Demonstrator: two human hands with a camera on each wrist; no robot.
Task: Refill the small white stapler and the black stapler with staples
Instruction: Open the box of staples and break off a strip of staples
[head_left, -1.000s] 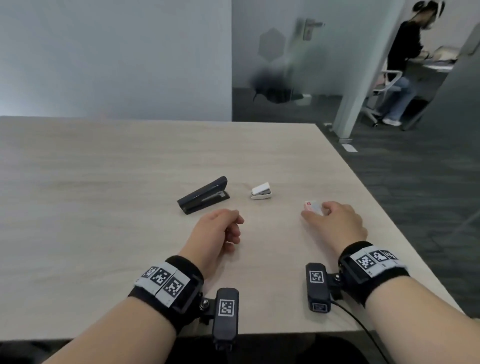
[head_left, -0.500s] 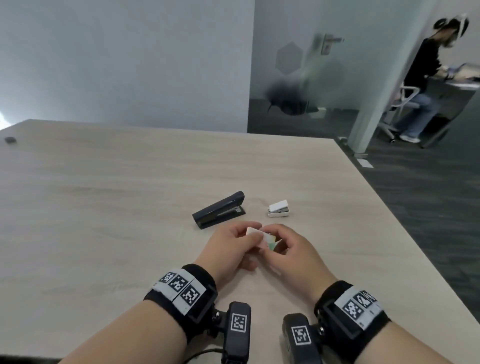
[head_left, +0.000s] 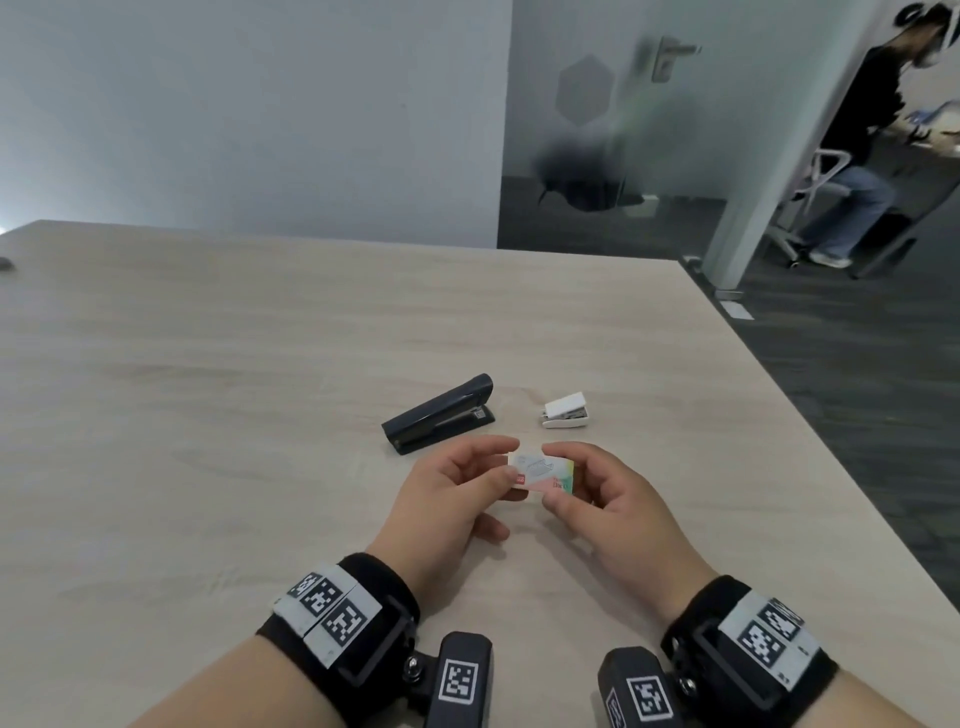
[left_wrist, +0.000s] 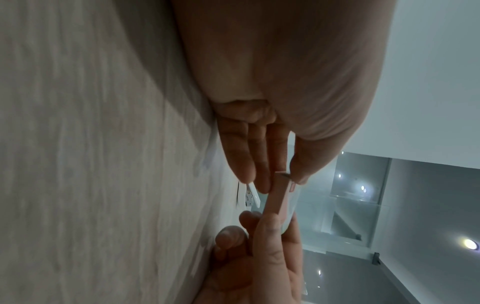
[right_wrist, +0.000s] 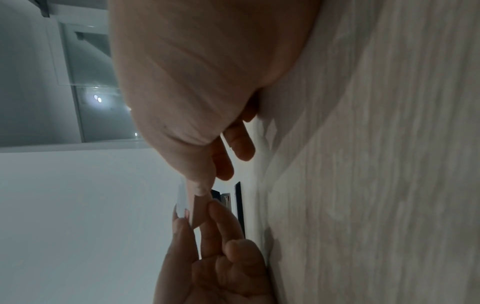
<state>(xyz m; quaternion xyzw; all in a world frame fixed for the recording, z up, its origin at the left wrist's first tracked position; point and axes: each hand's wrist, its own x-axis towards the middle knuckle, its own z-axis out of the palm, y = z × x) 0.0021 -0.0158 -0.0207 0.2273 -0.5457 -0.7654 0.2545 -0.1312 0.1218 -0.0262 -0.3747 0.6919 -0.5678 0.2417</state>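
Observation:
A small printed staple box (head_left: 541, 472) is held just above the table between both hands. My left hand (head_left: 506, 465) pinches its left end and my right hand (head_left: 558, 475) pinches its right end. In the left wrist view the staple box (left_wrist: 279, 197) shows edge-on between the fingertips, and in the right wrist view the staple box (right_wrist: 191, 207) appears the same way. The black stapler (head_left: 439, 413) lies closed on the table behind my left hand. The small white stapler (head_left: 566, 411) sits to its right, behind the box.
The light wooden table (head_left: 208, 389) has its right edge (head_left: 810, 436) close to my right arm. A small dark object (head_left: 6, 263) lies at the far left. A person (head_left: 852, 156) sits at a desk beyond a glass partition.
My right hand carried the staple box from the right side of the table to the middle. My left hand came up and took its other end. The staplers have not moved.

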